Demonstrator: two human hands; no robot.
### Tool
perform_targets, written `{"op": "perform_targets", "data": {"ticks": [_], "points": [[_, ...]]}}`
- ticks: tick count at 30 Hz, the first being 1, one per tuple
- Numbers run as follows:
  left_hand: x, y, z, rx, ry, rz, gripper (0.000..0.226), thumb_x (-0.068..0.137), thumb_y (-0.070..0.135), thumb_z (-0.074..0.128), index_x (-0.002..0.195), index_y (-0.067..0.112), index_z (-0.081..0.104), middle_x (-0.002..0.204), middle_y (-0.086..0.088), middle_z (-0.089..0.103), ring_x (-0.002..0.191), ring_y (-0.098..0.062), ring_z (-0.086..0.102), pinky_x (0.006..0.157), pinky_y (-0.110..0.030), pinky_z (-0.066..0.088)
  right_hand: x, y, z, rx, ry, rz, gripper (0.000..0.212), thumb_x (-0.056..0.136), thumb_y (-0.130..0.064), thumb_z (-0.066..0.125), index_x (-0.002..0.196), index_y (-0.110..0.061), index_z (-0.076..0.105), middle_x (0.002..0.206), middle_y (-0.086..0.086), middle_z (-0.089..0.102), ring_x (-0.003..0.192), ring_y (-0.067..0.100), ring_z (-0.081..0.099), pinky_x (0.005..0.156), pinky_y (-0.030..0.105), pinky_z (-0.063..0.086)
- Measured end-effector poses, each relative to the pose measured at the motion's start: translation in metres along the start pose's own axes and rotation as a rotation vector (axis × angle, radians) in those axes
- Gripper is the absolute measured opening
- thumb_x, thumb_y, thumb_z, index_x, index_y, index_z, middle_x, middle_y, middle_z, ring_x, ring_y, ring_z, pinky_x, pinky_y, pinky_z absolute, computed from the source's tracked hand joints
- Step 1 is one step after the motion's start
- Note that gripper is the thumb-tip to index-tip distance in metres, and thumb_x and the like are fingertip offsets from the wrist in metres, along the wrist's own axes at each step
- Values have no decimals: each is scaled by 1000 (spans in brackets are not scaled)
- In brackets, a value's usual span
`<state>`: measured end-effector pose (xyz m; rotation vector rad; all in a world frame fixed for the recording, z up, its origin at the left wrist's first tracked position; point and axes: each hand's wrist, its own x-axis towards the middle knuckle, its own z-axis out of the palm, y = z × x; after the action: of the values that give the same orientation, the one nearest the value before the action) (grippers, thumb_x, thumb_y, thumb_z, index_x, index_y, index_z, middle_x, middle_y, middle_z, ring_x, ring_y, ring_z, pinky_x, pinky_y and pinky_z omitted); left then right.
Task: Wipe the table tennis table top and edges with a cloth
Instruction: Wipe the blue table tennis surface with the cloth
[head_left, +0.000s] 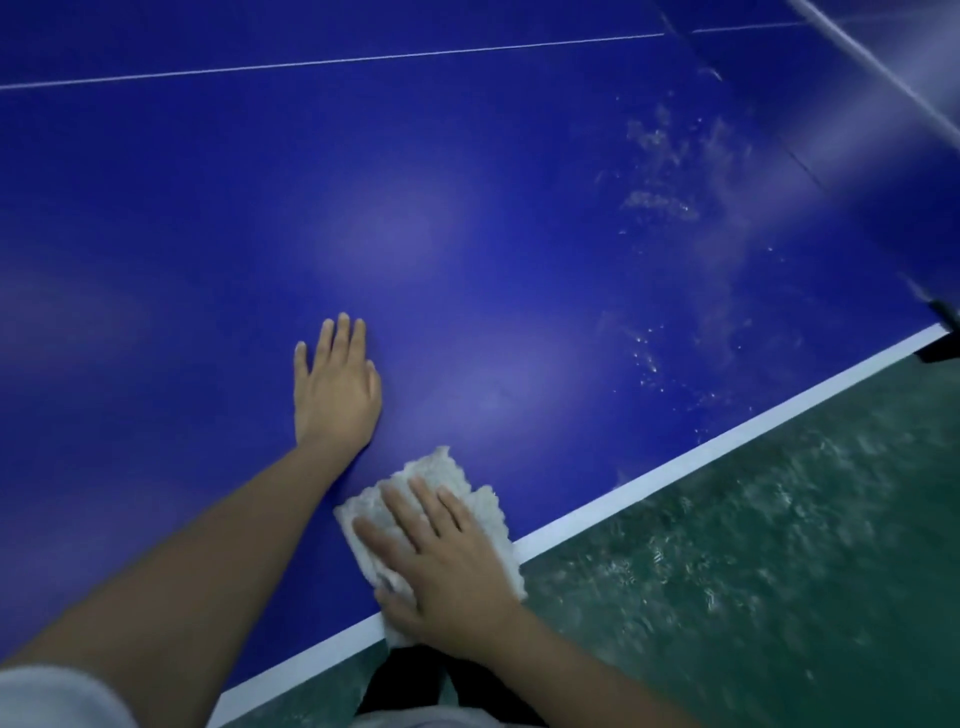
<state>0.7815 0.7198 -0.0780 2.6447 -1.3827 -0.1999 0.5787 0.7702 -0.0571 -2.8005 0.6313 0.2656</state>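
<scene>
The blue table tennis table top (208, 234) fills most of the view, with a white line (727, 439) along its near edge. My right hand (441, 561) lies flat, fingers straight, pressing a white cloth (441, 473) onto the top right at that edge. My left hand (335, 384) rests flat on the blue surface, fingers straight, a little farther in and to the left of the cloth. Whitish dusty smears (670, 202) mark the top at the right.
The net (883, 67) crosses the upper right corner, with its dark clamp (943, 338) at the table's edge. A thin white centre line (332, 61) runs across the far part of the top. Green floor (753, 571) lies beyond the near edge.
</scene>
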Motion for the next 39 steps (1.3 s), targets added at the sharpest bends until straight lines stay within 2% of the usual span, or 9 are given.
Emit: {"op": "perform_targets", "data": {"ticks": [4,7,12,17,22,26,33,37,39], "points": [[0,1,0,-5,2,0,53,98,23,27,148,9,17,156,-6,16,144,-20,9,115,-44,6,-20,74,-9,16,64,174,53,87,-41,38,138,-31,45,146,5,42,134,27,40,109,36,32],[0,3,-1,8,5,-2,53,98,23,27,148,8,18,156,-7,17,144,-21,10,115,-45,8,-36,156,-20,58,138,470,49,97,-38,33,146,-32,28,156,3,19,145,26,16,115,34,9],[3,5,-2,31,-10,-9,53,97,23,28,147,8,18,156,-7,17,144,-21,10,115,-45,9,-32,201,-31,67,152,772,53,100,-39,32,148,-36,12,159,3,10,146,24,3,117,38,4],[4,5,-2,31,8,-17,53,95,18,37,145,4,28,152,-11,26,142,-25,19,113,-48,14,-8,125,-21,-51,78,124,57,89,-42,33,145,-32,32,151,5,34,139,27,31,114,40,26],[16,28,-1,-27,64,-125,46,89,8,50,134,-4,42,140,-25,41,129,-41,36,104,-57,25,-3,167,-27,-67,-16,-269,57,90,-43,40,146,-35,29,157,-2,18,145,20,12,118,39,2],[49,82,-1,-56,68,-151,47,92,13,46,137,-2,38,144,-23,36,132,-37,33,107,-53,22,30,271,-61,-74,22,-139,52,91,-38,44,142,-28,40,150,6,35,139,29,30,112,44,22],[118,165,17,-130,69,-184,52,97,22,33,146,7,24,154,-12,20,143,-24,13,114,-45,9,97,388,-107,-15,95,306,51,99,-41,28,148,-33,19,159,1,10,146,22,4,115,36,2],[163,188,27,-142,80,-288,53,97,24,31,146,7,21,155,-10,17,144,-22,9,114,-47,4,68,353,-93,-221,28,-377,60,84,-39,30,142,-26,37,146,9,41,135,32,38,110,44,27],[185,193,29,-150,88,-338,53,98,25,31,147,7,21,156,-9,16,144,-22,8,114,-49,2,53,350,-88,-254,-53,-658,59,87,-43,38,144,-30,34,152,5,33,140,28,28,114,42,17]]}}
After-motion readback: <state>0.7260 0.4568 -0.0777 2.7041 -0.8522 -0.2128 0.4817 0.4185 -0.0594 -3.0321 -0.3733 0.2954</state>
